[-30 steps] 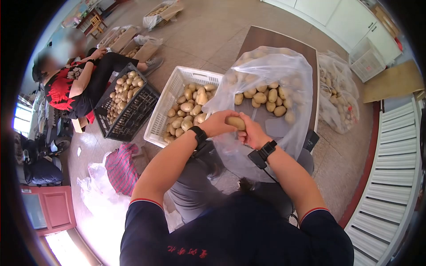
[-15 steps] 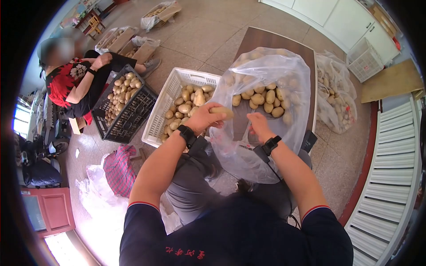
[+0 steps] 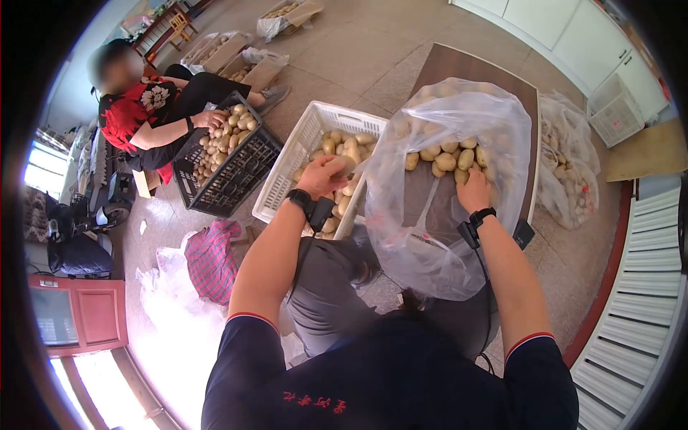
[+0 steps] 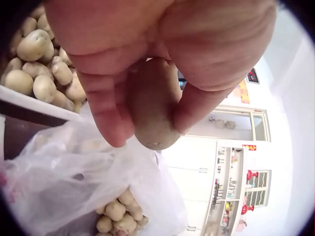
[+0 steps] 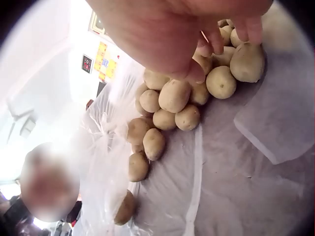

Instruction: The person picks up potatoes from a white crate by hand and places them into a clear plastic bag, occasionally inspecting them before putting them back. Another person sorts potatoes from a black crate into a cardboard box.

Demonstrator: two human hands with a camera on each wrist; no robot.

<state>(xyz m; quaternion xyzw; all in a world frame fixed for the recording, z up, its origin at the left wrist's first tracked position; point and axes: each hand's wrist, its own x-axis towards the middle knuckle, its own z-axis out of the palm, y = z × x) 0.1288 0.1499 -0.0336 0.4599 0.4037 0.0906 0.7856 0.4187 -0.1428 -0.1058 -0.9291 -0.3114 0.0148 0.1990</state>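
My left hand (image 3: 321,176) pinches a potato (image 4: 153,110) between thumb and fingers, over the white plastic crate (image 3: 275,188) and the potatoes in it. Inside the clear plastic bag (image 3: 448,269) on the dark tabletop, my right hand (image 3: 474,192) reaches to the near side of a potato heap (image 3: 446,156). The right wrist view has its fingers spread above the heap, with fingertips right at a large potato (image 5: 247,63) and the thumb over other potatoes.
A black crate (image 3: 233,183) of potatoes stands to the left, with a seated person (image 3: 154,107) reaching into it. Another bag of potatoes (image 3: 570,172) lies right of the table (image 3: 455,64). Boxes of potatoes (image 3: 276,25) are farther back. A radiator (image 3: 631,287) lines the right wall.
My hands have parted: the left carries the potato leftward over the white crate, while the right has moved forward to the heap in the bag. The seated person's hand has moved into the black crate.
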